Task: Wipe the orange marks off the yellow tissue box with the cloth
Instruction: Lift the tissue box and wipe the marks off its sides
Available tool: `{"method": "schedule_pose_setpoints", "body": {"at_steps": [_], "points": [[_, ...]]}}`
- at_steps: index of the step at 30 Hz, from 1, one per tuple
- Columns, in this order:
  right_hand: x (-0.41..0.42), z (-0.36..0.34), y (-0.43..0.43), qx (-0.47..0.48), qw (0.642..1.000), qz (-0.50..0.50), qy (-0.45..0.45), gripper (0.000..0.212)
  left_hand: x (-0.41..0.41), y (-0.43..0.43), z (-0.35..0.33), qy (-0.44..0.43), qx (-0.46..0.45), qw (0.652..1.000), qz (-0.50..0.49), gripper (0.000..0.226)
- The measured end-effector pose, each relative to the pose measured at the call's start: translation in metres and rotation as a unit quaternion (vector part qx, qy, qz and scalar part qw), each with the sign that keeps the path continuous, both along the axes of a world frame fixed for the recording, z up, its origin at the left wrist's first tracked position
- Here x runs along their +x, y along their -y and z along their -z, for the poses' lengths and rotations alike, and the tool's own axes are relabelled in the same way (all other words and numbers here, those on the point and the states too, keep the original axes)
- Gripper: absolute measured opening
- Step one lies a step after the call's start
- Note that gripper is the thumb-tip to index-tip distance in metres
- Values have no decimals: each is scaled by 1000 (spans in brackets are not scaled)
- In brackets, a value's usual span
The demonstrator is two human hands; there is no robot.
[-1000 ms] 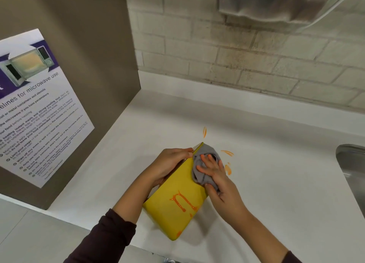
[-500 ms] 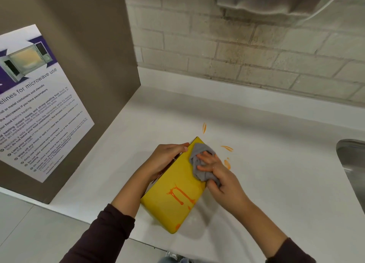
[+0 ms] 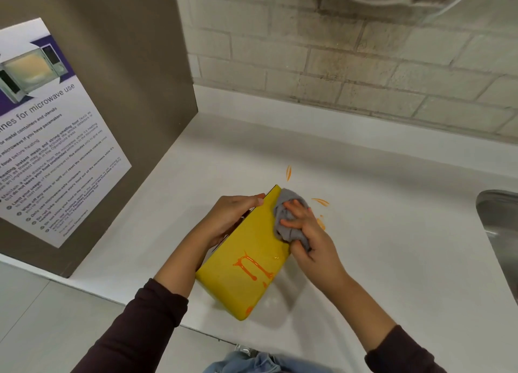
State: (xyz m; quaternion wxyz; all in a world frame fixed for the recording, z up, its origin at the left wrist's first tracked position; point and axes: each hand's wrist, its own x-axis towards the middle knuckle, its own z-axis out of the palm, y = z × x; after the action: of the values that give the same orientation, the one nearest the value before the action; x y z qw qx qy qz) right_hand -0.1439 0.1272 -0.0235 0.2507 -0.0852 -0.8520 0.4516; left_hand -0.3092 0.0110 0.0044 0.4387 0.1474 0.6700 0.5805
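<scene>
Two grips: your left hand (image 3: 232,218) clamps the tilted yellow tissue box (image 3: 246,260) steady, your right hand (image 3: 305,238) clenches the cloth (image 3: 286,215) against it; orange marks (image 3: 252,266) remain below.

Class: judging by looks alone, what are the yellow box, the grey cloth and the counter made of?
Yellow box: likely glossy coated card; it shows sheen and crisp edges. Grey cloth: soft matte fabric, bunched in folds. Counter: smooth white, perhaps laminate or solid surface; seamless, faintly reflective.

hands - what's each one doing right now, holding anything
Left hand: closed on the far upper edge of the yellow tissue box, steadying it.
Right hand: fingers closed on the grey cloth, pressing it to the box.
</scene>
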Motion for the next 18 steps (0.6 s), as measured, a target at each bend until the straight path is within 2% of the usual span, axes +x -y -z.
{"method": "schedule_pose_setpoints", "body": {"at_steps": [2,4,8,11,16,18], "points": [[-7,-2,6,-24,999,43,7,42,0,-1,-1,-8,-2,1000,-3,19],[-10,-2,20,-17,999,42,13,40,-1,-3,-2,-9,-1,1000,-5,17],[2,4,39,29,998,-51,18,40,-5,-3,-2,13,1,1000,0,12],[11,2,19,29,995,-91,25,39,-6,-3,-2,9,-8,1000,12,12],[0,-8,2,-62,997,42,35,39,-5,-8,-4,-14,-9,1000,3,14],[-6,-11,16,-71,996,45,32,40,-5,-11,-6,-19,-13,1000,-7,12]]}}
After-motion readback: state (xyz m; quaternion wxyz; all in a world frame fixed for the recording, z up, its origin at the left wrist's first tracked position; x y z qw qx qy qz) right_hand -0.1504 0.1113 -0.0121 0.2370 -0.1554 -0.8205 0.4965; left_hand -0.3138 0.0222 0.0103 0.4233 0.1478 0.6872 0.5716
